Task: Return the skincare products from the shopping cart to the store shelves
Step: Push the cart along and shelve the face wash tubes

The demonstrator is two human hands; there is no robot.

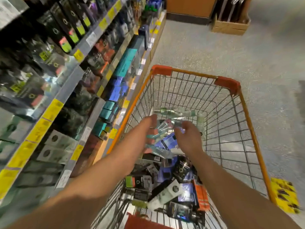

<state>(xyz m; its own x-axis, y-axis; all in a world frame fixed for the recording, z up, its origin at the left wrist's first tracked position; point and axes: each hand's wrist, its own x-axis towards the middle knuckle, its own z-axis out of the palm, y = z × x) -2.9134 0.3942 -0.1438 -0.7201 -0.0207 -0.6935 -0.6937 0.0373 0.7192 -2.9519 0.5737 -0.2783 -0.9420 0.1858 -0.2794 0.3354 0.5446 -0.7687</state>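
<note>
the shopping cart (247,103) stands just right of the store shelves (92,90), and both hands are reaching down into it, over the mixed heap of skincare products (166,184) that fills its near half. the far half of the cart shows mostly bare wire, with a few clear tubes (175,111) lying against its far wall.

the step in hand looks like picking the next items out of the heap. to do it well, i would take only things of one kind at a time, get a firm hold on the body of each pack rather than a flap or corner, lift straight up clear of the cart's rim, and check the label against the matching facing on the shelves beside the cart before setting it in place.

the left hand (146,129) is over the middle of the cart, its fingers (152,120) curled around a small bundle of pale tubes with teal and pink caps (158,131). the right hand (188,138) is just beside it, toward the cart's right wall, fingers bent inward near a clear wrapped piece at the top of that bundle; motion blur leaves it unclear whether they pinch it or only touch it, so i cannot tell how tightly they are drawn in.

dark boxes, blue packs and a white carton lie loose under both forearms, nearer the cart's handle end.
</note>
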